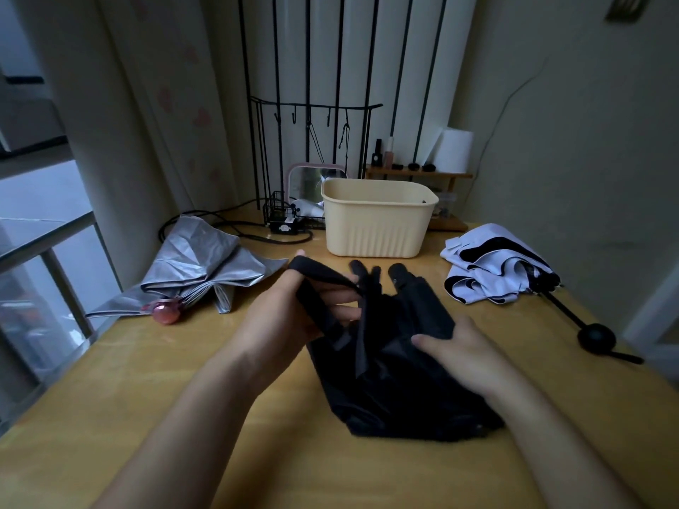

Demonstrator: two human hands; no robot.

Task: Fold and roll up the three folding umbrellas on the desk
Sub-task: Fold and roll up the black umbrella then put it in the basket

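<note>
Potentially, pleats are risking unrolling while the left grip [294,314] is pinching the strap [319,270] and the right grip [466,347] is clasping the black umbrella [397,391].

Both bare forearms extend forward from the lower edge of view and converge. Left hand [290,321]: forefinger raised, with a narrow black fabric strap [319,275] looped over it and held by the remaining curled fingers. Right hand [466,356]: just right of the left hand, gripping the collapsed black fabric umbrella [400,383], thumb laid across its top (other fingers hidden beneath).
</note>
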